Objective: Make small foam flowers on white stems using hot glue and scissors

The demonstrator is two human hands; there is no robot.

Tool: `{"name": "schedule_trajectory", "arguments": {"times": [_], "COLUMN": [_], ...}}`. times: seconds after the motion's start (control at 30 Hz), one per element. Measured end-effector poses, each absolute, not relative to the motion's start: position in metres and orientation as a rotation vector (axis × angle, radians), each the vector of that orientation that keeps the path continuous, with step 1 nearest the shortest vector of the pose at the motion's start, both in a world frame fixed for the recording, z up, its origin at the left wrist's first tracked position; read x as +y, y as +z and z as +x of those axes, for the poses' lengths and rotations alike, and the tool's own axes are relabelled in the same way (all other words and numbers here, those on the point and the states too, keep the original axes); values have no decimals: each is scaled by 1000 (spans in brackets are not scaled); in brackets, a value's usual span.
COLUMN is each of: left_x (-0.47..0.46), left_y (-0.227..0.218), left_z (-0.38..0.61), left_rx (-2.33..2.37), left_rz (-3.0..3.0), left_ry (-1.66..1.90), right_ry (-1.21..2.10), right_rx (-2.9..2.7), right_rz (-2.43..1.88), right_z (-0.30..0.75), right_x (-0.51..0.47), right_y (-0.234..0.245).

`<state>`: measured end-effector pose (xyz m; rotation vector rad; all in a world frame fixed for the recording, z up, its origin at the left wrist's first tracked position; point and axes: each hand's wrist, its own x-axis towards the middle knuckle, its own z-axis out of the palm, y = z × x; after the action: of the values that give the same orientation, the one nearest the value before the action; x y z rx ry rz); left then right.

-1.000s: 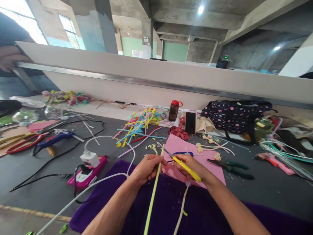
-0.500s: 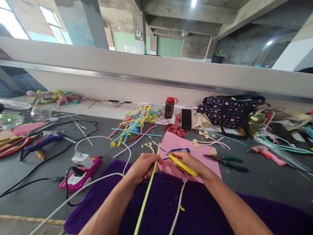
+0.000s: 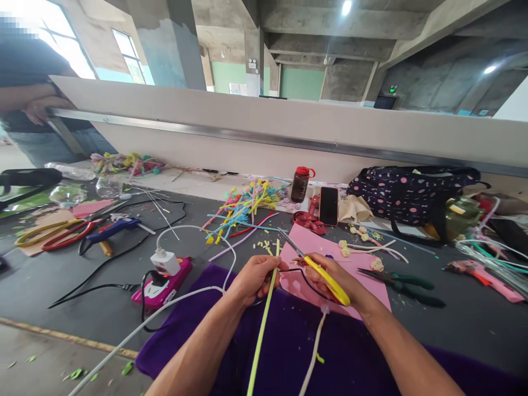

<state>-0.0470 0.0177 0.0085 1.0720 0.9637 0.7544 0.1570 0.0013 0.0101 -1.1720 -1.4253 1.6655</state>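
My left hand [image 3: 256, 278] is closed round a long yellow-green fuzzy stem [image 3: 264, 330], which looks like a pipe cleaner. The stem's upper end sticks out above my fingers and the rest runs down over the purple cloth [image 3: 231, 363]. In my right hand [image 3: 334, 280] are scissors [image 3: 325, 279] with yellow handles, the blades pointing up and left near the stem's tip. Between my hands a thin black cord [image 3: 303, 272] curves. A pink sheet [image 3: 295, 236] lies beneath, and a cream stem [image 3: 312, 352] rests on the cloth.
Green-handled pliers [image 3: 406, 283] lie right of the sheet. Coloured stems [image 3: 251, 206] are heaped beyond my hands, near a bottle [image 3: 300, 186] and phone [image 3: 329, 206]. A pink power strip [image 3: 173, 283] with cables stands left. Behind the partition [image 3: 247, 121], a person [image 3: 33, 104] stands.
My view has swung left, bringing the person and more of the left table in. The scissor blades, earlier close against the stem's tip, now stand slightly apart from it.
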Motion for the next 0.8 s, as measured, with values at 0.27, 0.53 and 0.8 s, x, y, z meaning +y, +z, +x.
{"name": "schedule_trajectory", "arguments": {"times": [0.27, 0.53, 0.8], "left_x": [18, 19, 18], "left_y": [7, 4, 7], "left_z": [-50, -50, -49], "left_rx": [958, 953, 967], "left_rz": [1070, 1087, 1091], "left_ry": [803, 791, 753], "right_ry": [1648, 1693, 1625], "right_rx": [-1556, -1593, -1627], "right_rz": [-1159, -1103, -1143], "right_z": [152, 152, 150], "right_x": [-9, -10, -10], "right_y": [11, 11, 3]}}
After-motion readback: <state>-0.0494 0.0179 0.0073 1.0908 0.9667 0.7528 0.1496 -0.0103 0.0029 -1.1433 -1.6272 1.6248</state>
